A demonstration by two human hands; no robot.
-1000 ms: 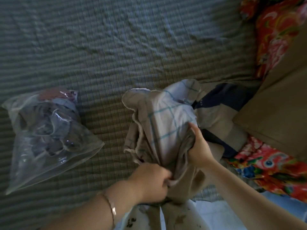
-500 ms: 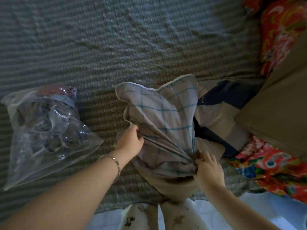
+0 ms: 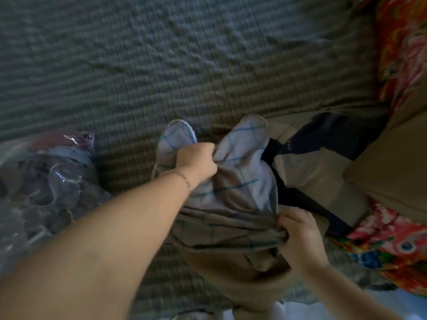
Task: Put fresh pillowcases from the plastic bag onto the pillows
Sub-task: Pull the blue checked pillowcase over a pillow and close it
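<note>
A pale checked pillowcase (image 3: 242,181) with blue lines sits bunched over the far end of a tan pillow (image 3: 242,278) that stands on the bed's near edge. My left hand (image 3: 196,162) is clenched on the pillowcase's upper middle, between its two corners. My right hand (image 3: 298,234) pinches the gathered hem at the pillow's right side. A clear plastic bag (image 3: 46,188) with more folded fabric lies on the bed to the left.
A grey-green quilted bedspread (image 3: 184,77) covers the bed. A tan and navy pillow (image 3: 318,172) lies just right of the pillowcase, beside a large tan cushion (image 3: 392,172). Red floral bedding (image 3: 402,54) runs along the right edge.
My left hand moved from the pillowcase's left edge up to its top middle and gripped it. The fabric there is now gathered. My right hand kept hold of the hem.
</note>
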